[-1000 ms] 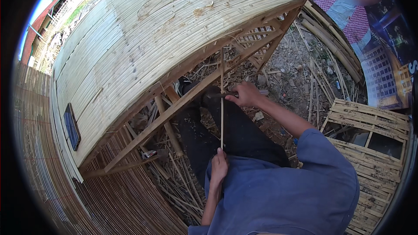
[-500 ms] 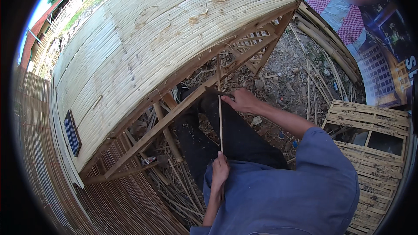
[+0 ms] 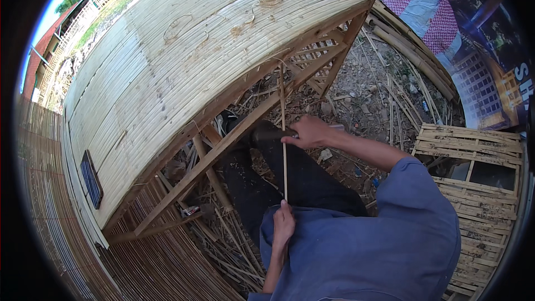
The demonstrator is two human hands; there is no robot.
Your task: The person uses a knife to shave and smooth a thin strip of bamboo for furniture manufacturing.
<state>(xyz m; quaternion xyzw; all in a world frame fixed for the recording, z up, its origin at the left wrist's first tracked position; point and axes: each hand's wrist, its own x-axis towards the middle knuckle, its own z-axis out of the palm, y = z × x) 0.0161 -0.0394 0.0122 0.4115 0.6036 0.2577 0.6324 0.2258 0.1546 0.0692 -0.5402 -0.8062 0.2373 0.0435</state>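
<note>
A thin, pale bamboo strip (image 3: pixel 285 173) runs upright from my lap to beneath the edge of a slatted bamboo table (image 3: pixel 189 72). My left hand (image 3: pixel 283 220) is closed around its lower end, close to my body. Higher up, my right hand (image 3: pixel 310 132) grips a knife (image 3: pixel 271 135), its dark blade lying across the strip above my right thigh. The thumb of that hand presses near the strip. Most of the knife's handle is hidden in my fingers, and the blade is hard to make out against my dark trousers.
Curled shavings (image 3: pixel 271 1) and a phone (image 3: pixel 91 179) lie on the tabletop. A wooden brace (image 3: pixel 206 161) slants under it, across my legs. Bamboo scraps litter the ground. A woven bamboo panel (image 3: pixel 473 217) stands at right; a printed banner (image 3: pixel 479 89) hangs behind bamboo poles (image 3: pixel 412 50).
My right hand and the knife have come down the strip, nearer to me. More of the strip's upper part shows above the blade. My left hand still holds the lower end.
</note>
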